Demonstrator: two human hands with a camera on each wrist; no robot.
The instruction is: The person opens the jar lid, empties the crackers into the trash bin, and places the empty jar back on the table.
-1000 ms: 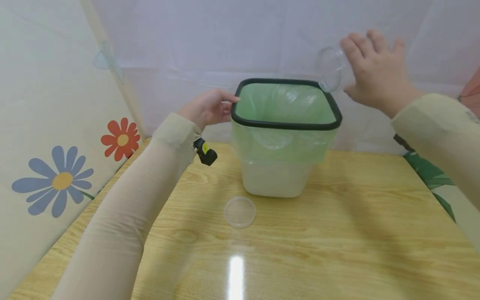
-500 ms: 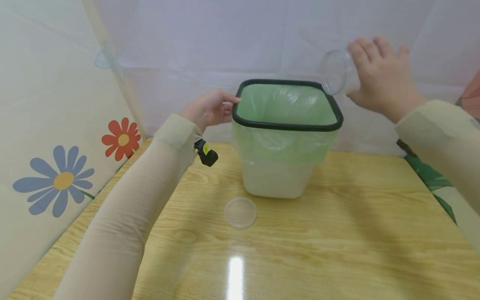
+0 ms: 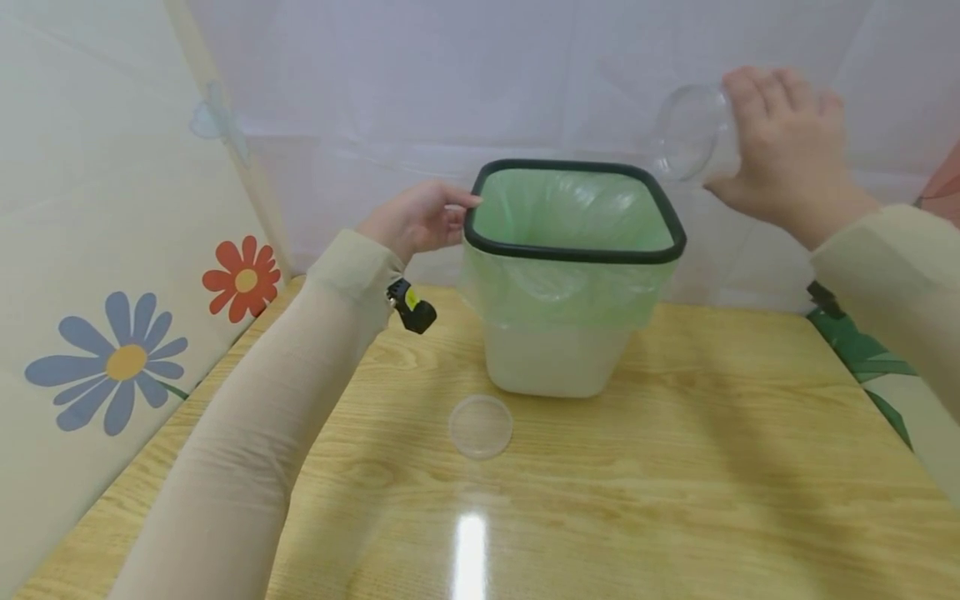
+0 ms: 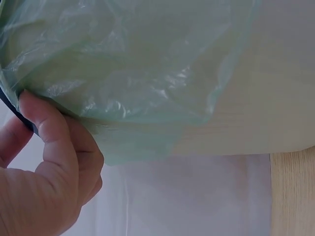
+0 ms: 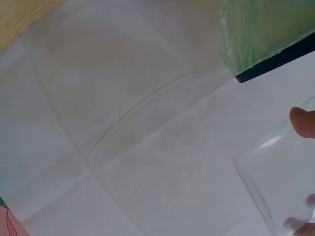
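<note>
A white bin (image 3: 555,362) stands on the table, lined with a green plastic bag (image 3: 562,292) that folds out under its black rim (image 3: 573,252). My left hand (image 3: 420,218) pinches the rim's left side; in the left wrist view the fingers (image 4: 51,125) and thumb lie on either side of it. To the right of the bin, higher than the rim, my right hand (image 3: 787,154) grips a clear jar (image 5: 275,172). The jar lies sideways, its mouth facing left toward the bin, and I see nothing inside it.
A clear round lid (image 3: 481,427) lies flat on the wooden table (image 3: 645,500) in front of the bin. Pale sheeting (image 3: 375,83) hangs behind, and a flower-printed panel (image 3: 90,217) borders the left side. A small black camera (image 3: 411,307) sits on the left wrist.
My right hand has moved right with the jar, whose mouth overlapped the bin's right rim earlier and now stands apart from it. My left hand stays on the rim.
</note>
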